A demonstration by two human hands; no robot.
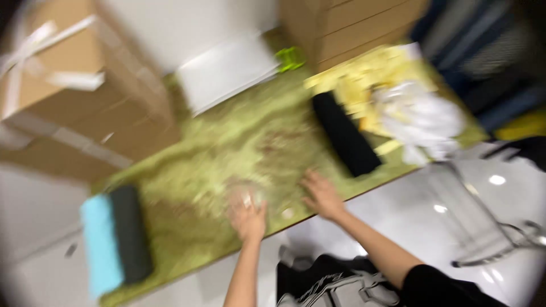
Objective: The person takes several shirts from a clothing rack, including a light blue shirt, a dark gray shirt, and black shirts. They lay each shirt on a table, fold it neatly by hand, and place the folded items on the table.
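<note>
A small pale thing (248, 199), too blurred to identify, lay under the fingers of the left hand (248, 218) near the front edge of the desk (239, 142). Whether that hand gripped it or only pressed on it could not be told. The right hand (322, 195) rested flat beside it, fingers spread, on the green mottled desk top close to the same edge, holding nothing. A little round spot (288, 214) lay between the two hands.

Further out, a black block (346, 133) lay slanted toward the right end, with a heap of yellow pieces (364, 79) and crumpled white wrap (421, 119) behind it. At the left end sat a black and blue block (116, 239). A white tray (227, 71) and a green clip (290, 58) lay at the back edge.

Cardboard boxes (74, 96) stood behind the desk, their contents hidden. Nothing looked finished: the parts lay loose and unsorted, judging from the spread.
</note>
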